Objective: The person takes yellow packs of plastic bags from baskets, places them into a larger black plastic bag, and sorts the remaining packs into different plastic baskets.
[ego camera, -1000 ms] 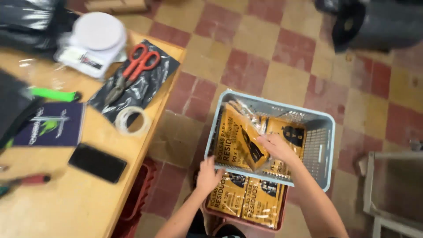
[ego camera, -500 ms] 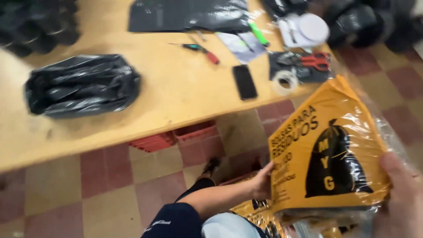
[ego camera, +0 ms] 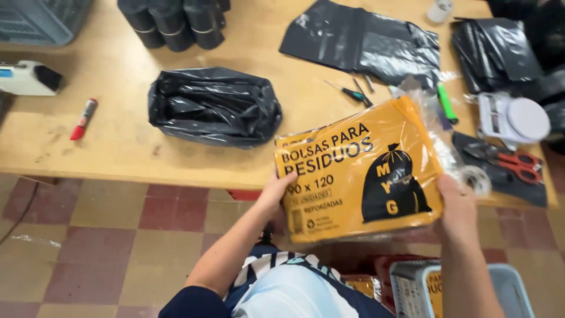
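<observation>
Orange bag packet [ego camera: 359, 174] gripped at both edges: left hand [ego camera: 278, 191], right hand [ego camera: 456, 203] closed on it.

flat orange packet [ego camera: 359, 171] with black bag print, held above table edge

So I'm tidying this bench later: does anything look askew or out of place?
Nothing is spilled or broken. The orange packet, held in both hands, left hand and right hand, is tilted. A red marker lies loose and alone on the wooden table, and scissors sit near its right edge.
</observation>
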